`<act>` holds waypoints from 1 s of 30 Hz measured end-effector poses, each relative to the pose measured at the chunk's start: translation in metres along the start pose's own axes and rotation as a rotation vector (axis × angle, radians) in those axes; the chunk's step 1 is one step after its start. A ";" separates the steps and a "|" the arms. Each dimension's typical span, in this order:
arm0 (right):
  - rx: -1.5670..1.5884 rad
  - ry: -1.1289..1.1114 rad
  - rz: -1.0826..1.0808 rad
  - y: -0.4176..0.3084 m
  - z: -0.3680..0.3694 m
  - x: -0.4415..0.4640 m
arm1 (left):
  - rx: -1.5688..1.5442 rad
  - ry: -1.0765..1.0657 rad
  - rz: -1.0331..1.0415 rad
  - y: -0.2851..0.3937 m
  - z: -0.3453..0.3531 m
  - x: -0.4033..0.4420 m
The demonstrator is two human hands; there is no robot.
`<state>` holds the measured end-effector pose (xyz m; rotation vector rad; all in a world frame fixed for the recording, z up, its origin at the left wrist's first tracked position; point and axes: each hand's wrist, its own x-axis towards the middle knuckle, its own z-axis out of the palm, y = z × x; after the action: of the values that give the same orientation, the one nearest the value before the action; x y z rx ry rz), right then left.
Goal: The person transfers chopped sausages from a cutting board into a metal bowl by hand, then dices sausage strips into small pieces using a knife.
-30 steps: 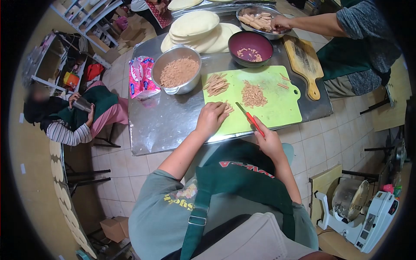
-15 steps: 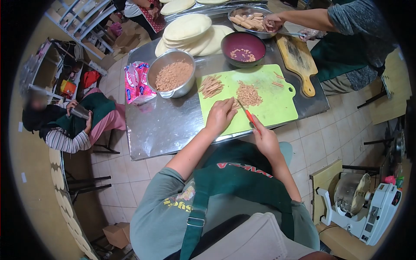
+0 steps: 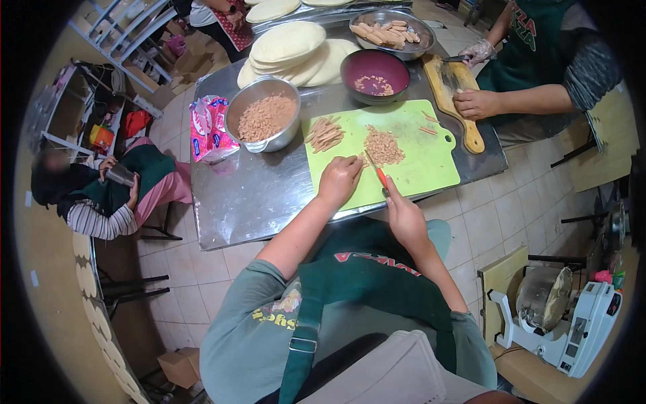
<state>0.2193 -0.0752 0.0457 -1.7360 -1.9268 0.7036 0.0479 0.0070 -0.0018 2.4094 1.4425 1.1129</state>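
My right hand (image 3: 405,214) is wrapped round the red handle of a knife (image 3: 381,176), its blade pointing away from me over a lime-green cutting board (image 3: 420,175). Just left of the blade, my left hand (image 3: 341,179) rests on the board with curled fingers, pressing down sausage strips that mostly hide under the fingertips. Beyond the blade lies a pile of chopped sausage (image 3: 383,146). A bundle of uncut sausage strips (image 3: 324,135) sits at the board's upper left, and a few loose strips (image 3: 428,130) lie near its right side.
Behind the board stand a pot of chopped sausage (image 3: 269,120), a purple bowl (image 3: 375,71), stacked flatbreads (image 3: 288,44) and a metal bowl of sausages (image 3: 392,34). A pink packet (image 3: 210,128) lies left. Across the right corner, a gloved co-worker holds a knife over a wooden board (image 3: 447,94).
My knife has shifted slightly, while my left hand stays beside it with fingers more curled. The co-worker's bare hand has moved from the sausage bowl to the wooden board.
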 end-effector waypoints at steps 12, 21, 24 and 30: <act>-0.192 -0.011 -0.062 0.006 0.020 0.011 | 0.001 0.035 -0.051 0.002 0.008 0.000; -0.075 0.077 -0.100 0.013 0.008 -0.025 | 0.001 0.077 -0.057 0.002 0.008 0.000; -0.071 0.110 -0.127 0.013 0.015 -0.005 | -0.008 0.083 -0.043 0.001 0.008 0.000; -0.169 0.107 -0.144 0.011 0.022 -0.006 | -0.034 0.090 -0.062 0.002 0.008 0.000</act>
<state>0.2148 -0.0815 0.0218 -1.6732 -2.0620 0.3984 0.0541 0.0084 -0.0067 2.3032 1.5006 1.2356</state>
